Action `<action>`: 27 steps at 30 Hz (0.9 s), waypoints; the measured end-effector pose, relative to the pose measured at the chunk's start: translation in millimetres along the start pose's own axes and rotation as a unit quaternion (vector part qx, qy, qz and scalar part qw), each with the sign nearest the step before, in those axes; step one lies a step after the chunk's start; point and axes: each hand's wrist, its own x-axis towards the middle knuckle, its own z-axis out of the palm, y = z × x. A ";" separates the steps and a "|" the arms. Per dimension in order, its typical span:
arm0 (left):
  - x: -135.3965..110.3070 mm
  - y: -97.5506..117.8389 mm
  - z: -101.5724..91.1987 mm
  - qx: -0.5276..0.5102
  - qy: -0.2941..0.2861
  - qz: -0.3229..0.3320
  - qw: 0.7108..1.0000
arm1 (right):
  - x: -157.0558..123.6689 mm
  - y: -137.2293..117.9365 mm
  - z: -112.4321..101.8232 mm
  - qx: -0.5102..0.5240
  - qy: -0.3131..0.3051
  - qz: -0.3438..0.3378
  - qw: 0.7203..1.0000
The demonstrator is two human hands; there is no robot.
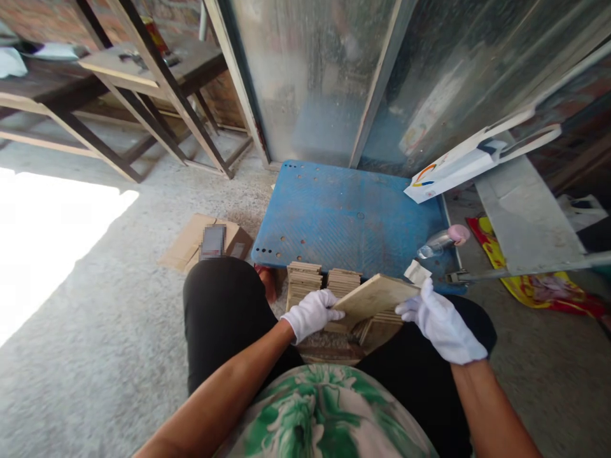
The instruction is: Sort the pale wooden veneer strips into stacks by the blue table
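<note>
Both my hands wear white gloves and hold a flat, thin wooden board (pixel 375 298) between them, tilted above my lap. My left hand (pixel 312 313) is closed on its left edge, thumb and fingers pinching it. At the opposite end, my right hand (pixel 442 321) grips the right edge, with its fingers partly under the board. Below and beyond the board stand stacks of similar thin boards, one stack (pixel 304 280) on the left and another (pixel 342 280) beside it. More boards (pixel 382 327) lie under the held one, partly hidden by it.
A blue plastic platform (pixel 334 210) stands ahead, bearing a clear bottle with a pink lid (pixel 442 240), a crumpled white paper (pixel 418 272) and a white paper bag (pixel 453 166). A cardboard box (pixel 198 235) sits left of my knee. Wooden stools (pixel 128 67) stand at the upper left.
</note>
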 end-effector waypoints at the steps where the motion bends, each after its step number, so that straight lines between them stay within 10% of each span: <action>1: -0.6 -6.6 -0.4 0.011 -0.004 0.002 1.000 | -2.8 3.3 2.9 0.002 -0.012 0.011 1.000; 11: -5.5 -35.7 -26.6 0.129 -0.073 -0.063 0.987 | -9.6 40.9 42.3 -0.113 -0.050 -0.028 0.992; 20: -18.0 -12.7 -72.6 0.197 0.044 -0.013 0.979 | 13.0 91.9 89.5 -0.153 -0.102 -0.004 0.983; 27: -15.2 5.9 -66.5 0.442 -0.123 -0.043 0.887 | 25.9 121.4 130.4 -0.321 -0.148 -0.037 0.934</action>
